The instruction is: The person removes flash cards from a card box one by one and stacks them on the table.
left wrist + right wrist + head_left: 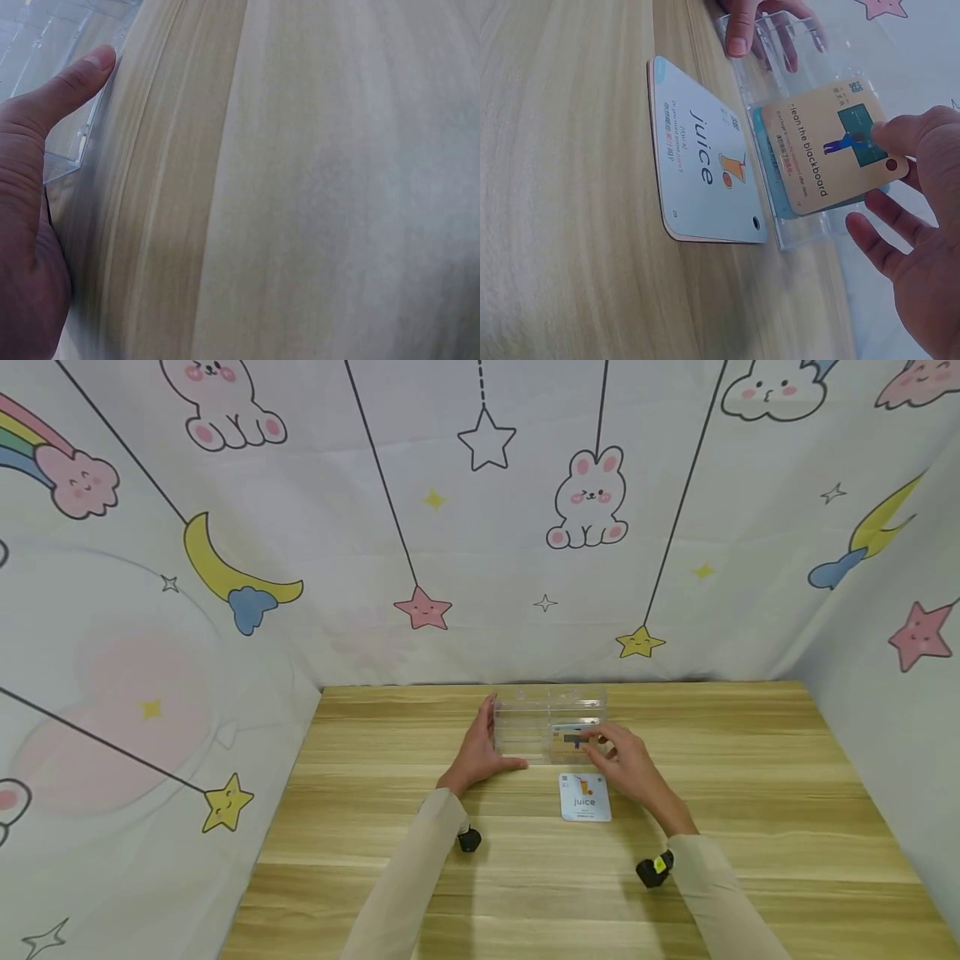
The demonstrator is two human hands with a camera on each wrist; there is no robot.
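Observation:
A clear plastic divided box [521, 745] stands near the back edge of the table. My left hand [477, 756] holds its left end, fingers along the side and thumb at the front edge. In the right wrist view, my right hand [922, 202] pinches a tan flash card [810, 161] by its holed corner, thumb on the printed face. That card reads "clean the blackboard" and lies over a blue-green card [780, 202] in the box's right compartment. In front of the box, a small stack of flash cards [585, 810] has "juice" on top.
The wood-grain table [525, 893] spreads toward me and to both sides. A white cloth [495, 543] printed with stars, rabbits and clouds hangs right behind the box and along both sides. Black wrist cameras [469, 840] sit at the cuffs of both sleeves.

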